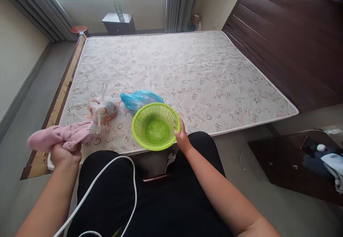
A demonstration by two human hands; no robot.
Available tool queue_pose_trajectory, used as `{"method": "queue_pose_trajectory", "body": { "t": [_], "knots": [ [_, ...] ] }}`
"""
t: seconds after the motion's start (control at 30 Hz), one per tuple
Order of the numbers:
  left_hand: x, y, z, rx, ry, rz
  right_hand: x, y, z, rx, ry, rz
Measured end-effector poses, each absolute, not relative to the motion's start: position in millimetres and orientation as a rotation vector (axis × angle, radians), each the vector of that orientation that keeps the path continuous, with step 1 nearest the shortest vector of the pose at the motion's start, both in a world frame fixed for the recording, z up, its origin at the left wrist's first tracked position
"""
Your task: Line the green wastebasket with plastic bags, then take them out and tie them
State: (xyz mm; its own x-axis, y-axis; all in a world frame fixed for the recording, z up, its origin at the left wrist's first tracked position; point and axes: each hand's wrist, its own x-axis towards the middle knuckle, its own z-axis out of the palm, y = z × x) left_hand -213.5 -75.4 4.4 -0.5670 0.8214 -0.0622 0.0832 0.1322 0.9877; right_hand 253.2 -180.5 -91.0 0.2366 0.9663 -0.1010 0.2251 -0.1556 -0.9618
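My left hand [65, 155] is closed around a bunched pink cloth [60, 136], low at the left by the mattress edge. At the front edge, my right hand [184, 139] grips the rim of a lime-green plastic basket [155, 128], thumb on the near side. The basket is tilted toward me and I see nothing inside it. Behind it lies a crumpled blue plastic bag [140, 98], partly covered by the rim. A knotted clear plastic bag [102, 109] with orange markings or contents sits just beyond the pink cloth.
The bare mattress [171, 62] has a letter print. A wooden bed rail [65, 94] runs along the left, a dark headboard [289, 40] along the right. A white cable [107, 165] crosses my lap. At the right stands a dark nightstand [289, 165] with items on it.
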Motion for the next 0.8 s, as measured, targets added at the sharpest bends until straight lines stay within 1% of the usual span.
{"method": "queue_pose_trajectory", "body": {
  "t": [0.07,0.13,0.23,0.3,0.4,0.43,0.47,0.5,0.57,0.63,0.7,0.8],
  "knots": [
    [-197.9,-96.5,36.2,0.674,1.494,1.664,253.6,-179.8,-87.0,-1.597,-1.145,1.027],
    [-173.7,-112.5,68.0,0.693,1.296,1.689,254.4,-179.3,-83.2,-1.602,-1.145,1.054],
    [-121.4,-123.2,98.7,0.751,1.196,1.605,256.5,-180.5,-79.1,-1.615,-1.14,1.091],
    [-83.1,-124.7,100.7,0.767,1.155,1.39,258.7,-183.3,-77.3,-1.617,-1.141,1.108],
    [-37.5,-126.0,79.3,0.832,1.095,0.851,263.1,-190.0,-74.9,-1.609,-1.157,1.124],
    [-27.9,-126.8,68.1,0.903,1.121,0.728,264.8,-192.6,-74.1,-1.604,-1.168,1.125],
    [-21.4,-127.8,56.1,1.015,1.19,0.68,266.5,-195.2,-73.3,-1.601,-1.18,1.125],
    [-18.0,-129.1,43.7,1.166,1.3,0.703,268.2,-197.7,-72.7,-1.603,-1.188,1.125],
    [-19.0,-132.9,19.2,1.518,1.561,0.901,271.4,-202.0,-71.9,-1.632,-1.185,1.12],
    [-26.8,-138.7,-3.2,1.692,1.73,1.059,273.6,-205.2,-71.3,-1.678,-1.178,1.112],
    [-36.5,-146.1,-22.3,1.476,1.783,1.034,274.0,-207.8,-70.0,-1.72,-1.197,1.096],
    [-47.6,-157.0,-42.1,0.831,1.566,0.724,269.9,-211.7,-66.1,-1.775,-1.269,1.062]
  ]
}}
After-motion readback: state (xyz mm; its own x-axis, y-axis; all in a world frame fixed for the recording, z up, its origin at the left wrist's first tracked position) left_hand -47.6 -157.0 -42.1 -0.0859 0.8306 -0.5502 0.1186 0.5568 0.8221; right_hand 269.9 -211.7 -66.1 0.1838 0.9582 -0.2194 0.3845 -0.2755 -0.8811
